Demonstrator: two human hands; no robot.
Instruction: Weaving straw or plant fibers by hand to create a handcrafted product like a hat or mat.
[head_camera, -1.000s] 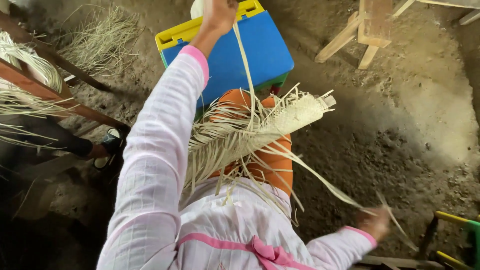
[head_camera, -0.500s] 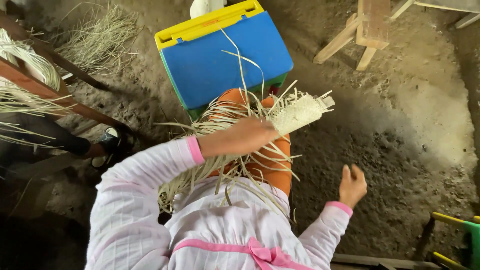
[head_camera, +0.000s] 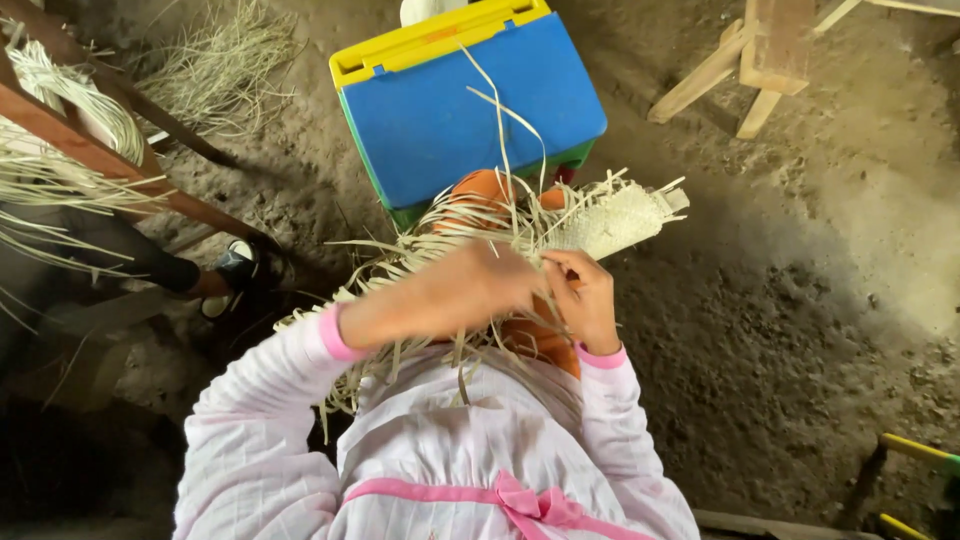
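Head: dirt floor (head_camera: 800, 300), wood frame (head_camera: 760, 60).

This looks like a simple rural craft workshop, a weaving place with a bare dirt floor (head_camera: 800, 300). Heaps of pale dried straw strips (head_camera: 215, 50) lie at the floor's upper left edge and hang over rough wooden beams (head_camera: 100, 160), and a half-woven straw mat (head_camera: 610, 220) sits in the worker's lap. A plain wooden stool (head_camera: 750, 70) stands at the upper right corner.
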